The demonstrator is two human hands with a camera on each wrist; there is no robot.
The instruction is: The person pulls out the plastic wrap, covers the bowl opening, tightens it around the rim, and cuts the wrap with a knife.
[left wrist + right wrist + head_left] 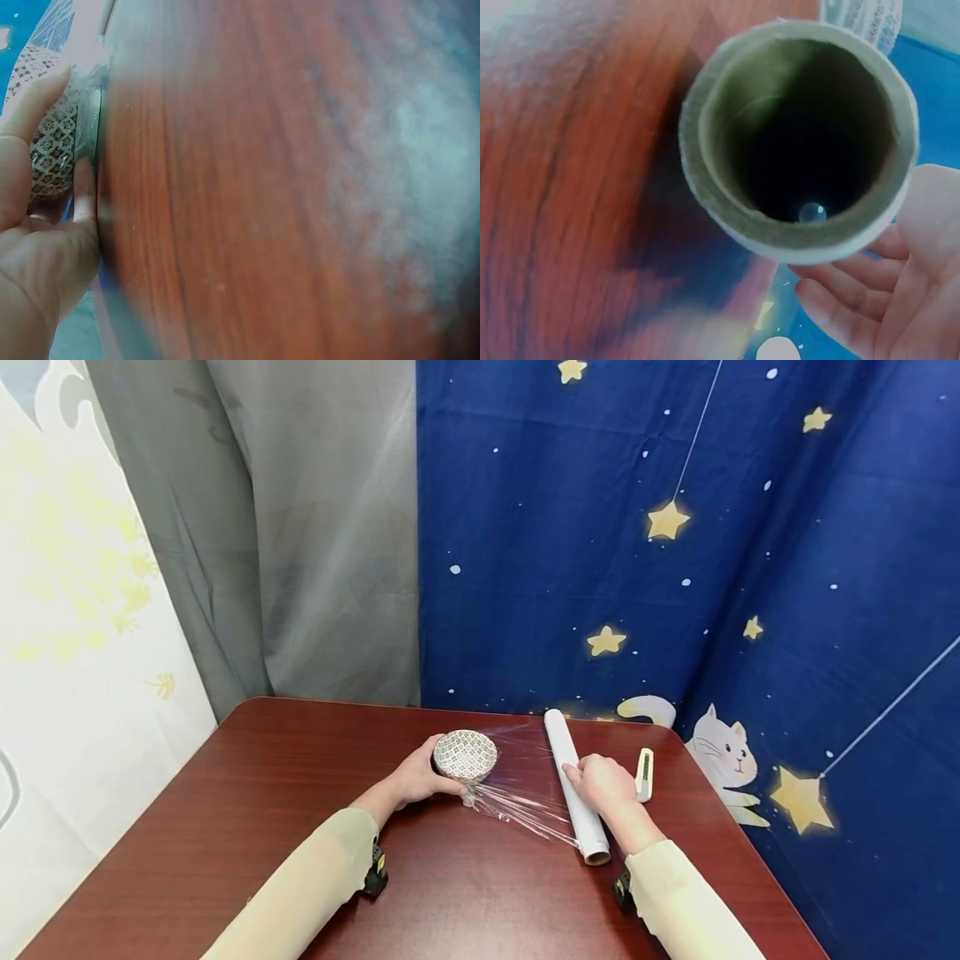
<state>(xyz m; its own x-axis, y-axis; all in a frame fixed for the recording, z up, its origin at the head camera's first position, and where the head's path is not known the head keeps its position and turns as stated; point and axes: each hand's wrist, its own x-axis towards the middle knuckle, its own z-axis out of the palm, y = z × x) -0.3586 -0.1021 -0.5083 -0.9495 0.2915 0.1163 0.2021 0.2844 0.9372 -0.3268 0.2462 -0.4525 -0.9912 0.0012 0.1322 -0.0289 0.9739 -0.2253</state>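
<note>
My left hand (415, 777) grips a small patterned bowl (466, 756) from its left side, thumb along the near side. In the left wrist view, the left hand (45, 247) has its fingers spread around the bowl (54, 146), and clear film clings to its side. Cling film (517, 810) stretches in creased strands from the bowl to a long white roll (573, 785). My right hand (606, 785) holds the roll near its middle, thumb on top. The right wrist view looks into the roll's hollow cardboard core (799, 142), with the right hand (900, 285) beyond it.
A white utility knife (644, 775) lies on the dark red wooden table (247, 793), just right of the right hand. Grey curtains (330, 527) and blue star-patterned curtains (555, 543) hang behind the table's back edge.
</note>
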